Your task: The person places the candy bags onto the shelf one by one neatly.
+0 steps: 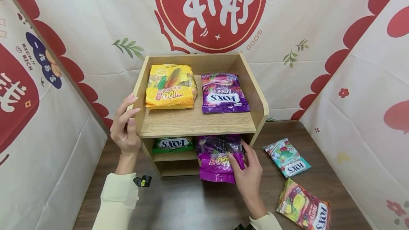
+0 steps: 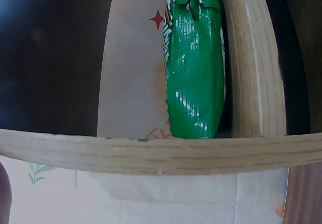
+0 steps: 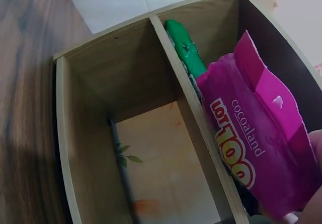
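The pink-purple bag is at the mouth of the middle level of the wooden shelf. Its back part is inside and its near end sticks out past the front edge. The green bag is beside it, on the left. I cannot tell if the two touch.

The right hand has hold of the pink-purple bag. The thumb presses on the front, and the fingers are round the right side, so it is a pinch. The left hand holds no bag. Its fingers are loose and a bit bent, and their tips rest on the shelf's left side board.

The bag looks light and soft, like a little pillow with lumps of candy in it. It may bend and sag if held by just one spot. The skin is shiny, so it could slip. The candy should not break easily, but a hard pull on the thin flat end might tear it. The fat middle part looks like the best place to grip, with the thumb on one face and the fingers spread on the other. A gentle squeeze should be enough.
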Available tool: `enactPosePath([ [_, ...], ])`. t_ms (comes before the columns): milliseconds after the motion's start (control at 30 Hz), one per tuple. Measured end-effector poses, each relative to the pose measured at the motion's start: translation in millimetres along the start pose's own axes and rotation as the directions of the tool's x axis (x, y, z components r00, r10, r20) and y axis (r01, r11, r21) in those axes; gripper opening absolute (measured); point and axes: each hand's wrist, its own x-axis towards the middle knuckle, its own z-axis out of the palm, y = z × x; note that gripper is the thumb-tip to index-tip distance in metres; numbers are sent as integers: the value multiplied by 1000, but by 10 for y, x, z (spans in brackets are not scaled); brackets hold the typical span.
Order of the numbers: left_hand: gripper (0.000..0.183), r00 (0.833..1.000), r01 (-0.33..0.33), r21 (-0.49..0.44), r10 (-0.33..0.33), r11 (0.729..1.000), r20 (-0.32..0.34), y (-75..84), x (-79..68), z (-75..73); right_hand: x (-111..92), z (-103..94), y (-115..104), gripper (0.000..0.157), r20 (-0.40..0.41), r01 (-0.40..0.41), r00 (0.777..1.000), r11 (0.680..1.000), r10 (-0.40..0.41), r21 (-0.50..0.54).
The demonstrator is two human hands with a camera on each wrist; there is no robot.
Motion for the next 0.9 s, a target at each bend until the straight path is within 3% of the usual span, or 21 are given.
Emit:
enactPosePath([
  [233,41,1000,7,-4,-7,1000,6,0,-4,6,-111,-88,-15,72,112,-6,994,992,20,-122],
  [333,41,1000,6,-2,-6,1000,4,-2,-2,9,-148,-145,-32,76,152,82,987,981,-55,-177],
  [433,42,1000,2,-6,-2,1000,-6,-2,1,2,-185,-200,-70,79,188,218,967,943,-174,-250],
  [633,42,1000,4,-9,-4,1000,-5,1,3,-6,-283,-227,-175,80,324,444,884,824,-337,-353],
  [800,42,1000,9,-3,-9,1000,-1,5,-9,4,-391,-142,-218,51,387,640,763,693,-519,-332],
  [833,42,1000,11,-1,-11,1000,-1,6,-10,6,-410,-120,-220,45,390,664,743,671,-544,-329],
  [900,42,1000,6,-10,-6,1000,-7,4,-8,11,-442,-86,-212,42,411,685,725,645,-553,-339],
])
